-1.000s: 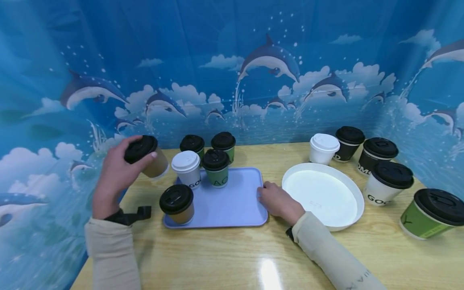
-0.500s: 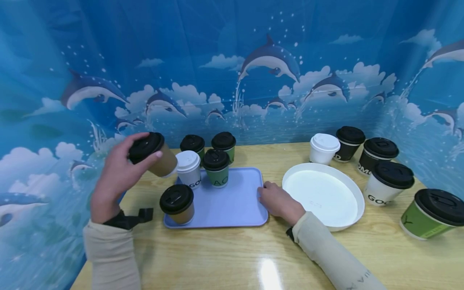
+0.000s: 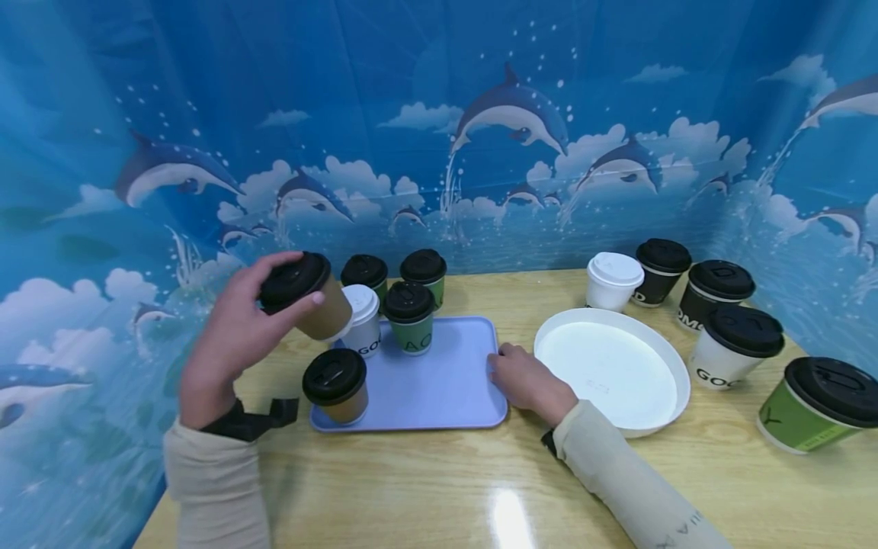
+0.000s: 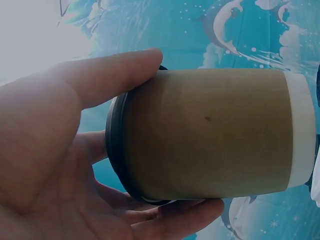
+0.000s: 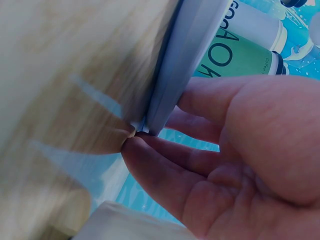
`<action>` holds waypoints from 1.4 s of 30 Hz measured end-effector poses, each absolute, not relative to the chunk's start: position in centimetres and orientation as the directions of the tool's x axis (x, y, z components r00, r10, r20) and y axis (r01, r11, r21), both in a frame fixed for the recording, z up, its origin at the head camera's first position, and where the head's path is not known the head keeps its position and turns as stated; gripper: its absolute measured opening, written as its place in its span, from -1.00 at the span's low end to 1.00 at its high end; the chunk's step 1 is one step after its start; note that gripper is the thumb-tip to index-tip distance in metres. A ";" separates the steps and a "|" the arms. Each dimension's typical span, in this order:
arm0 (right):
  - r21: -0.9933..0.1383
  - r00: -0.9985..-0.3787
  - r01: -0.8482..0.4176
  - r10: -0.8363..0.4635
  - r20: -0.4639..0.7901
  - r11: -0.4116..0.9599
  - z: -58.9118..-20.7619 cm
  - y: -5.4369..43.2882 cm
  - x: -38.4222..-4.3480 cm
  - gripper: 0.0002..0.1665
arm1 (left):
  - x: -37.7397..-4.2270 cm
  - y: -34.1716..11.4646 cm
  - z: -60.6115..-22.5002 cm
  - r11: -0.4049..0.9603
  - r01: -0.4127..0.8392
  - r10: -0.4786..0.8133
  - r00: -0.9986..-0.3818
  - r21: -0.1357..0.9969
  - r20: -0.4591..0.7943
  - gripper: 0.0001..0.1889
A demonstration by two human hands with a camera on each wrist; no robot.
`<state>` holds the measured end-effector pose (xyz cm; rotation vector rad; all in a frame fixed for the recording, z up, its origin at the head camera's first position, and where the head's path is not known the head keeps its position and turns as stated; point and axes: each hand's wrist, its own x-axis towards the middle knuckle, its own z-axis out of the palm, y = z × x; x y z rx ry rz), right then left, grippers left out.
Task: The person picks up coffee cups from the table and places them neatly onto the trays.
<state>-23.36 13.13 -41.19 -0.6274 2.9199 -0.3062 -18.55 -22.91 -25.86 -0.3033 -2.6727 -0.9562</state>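
Observation:
My left hand (image 3: 236,328) grips a brown paper coffee cup (image 3: 328,311) by its black lid. The cup is tilted, its base pointing right and down, beside the white-lidded cup (image 3: 362,320). In the left wrist view, thumb and fingers span the held coffee cup (image 4: 210,132) at its lid end. My right hand (image 3: 528,381) pinches the right edge of the lavender tray (image 3: 446,385); the right wrist view shows fingertips at the tray rim (image 5: 175,75). On the tray's left part stand a green cup (image 3: 411,328), the white-lidded cup and another brown cup (image 3: 338,389).
Two more black-lidded green cups (image 3: 423,273) stand behind the tray. A round white tray (image 3: 610,374) lies to the right. Around it are a white cup (image 3: 613,280), black cups (image 3: 713,290), a white cup with black lid (image 3: 730,347) and a large green cup (image 3: 812,408).
My left hand has carried the brown coffee cup rightward toward the lavender tray, so it now overlaps the white-lidded cup in the head view. The right hand and tray have stayed put.

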 end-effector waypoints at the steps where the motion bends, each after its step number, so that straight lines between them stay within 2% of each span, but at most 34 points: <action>1: -0.224 -0.902 -0.394 -0.422 -0.090 0.891 -41.2 13.1 -23.4 -0.59 | -18.5 -22.8 -25.8 0.759 0.290 0.106 -0.938 0.582 0.329 -0.22; 9: -0.223 -0.905 -0.390 -0.417 -0.089 0.893 -41.3 13.1 -23.4 -0.59 | -18.3 -22.2 -25.6 0.741 0.334 0.194 -0.937 0.582 0.291 -0.24; 31: -0.212 -0.902 -0.399 -0.423 -0.084 0.892 -41.1 13.1 -23.3 -0.60 | -18.1 -20.7 -25.6 0.703 0.353 0.285 -0.935 0.618 0.210 -0.26; 42: -0.210 -0.900 -0.406 -0.429 -0.076 0.889 -41.2 13.1 -23.3 -0.60 | -18.4 -20.1 -25.9 0.720 0.353 0.317 -0.933 0.598 0.169 -0.27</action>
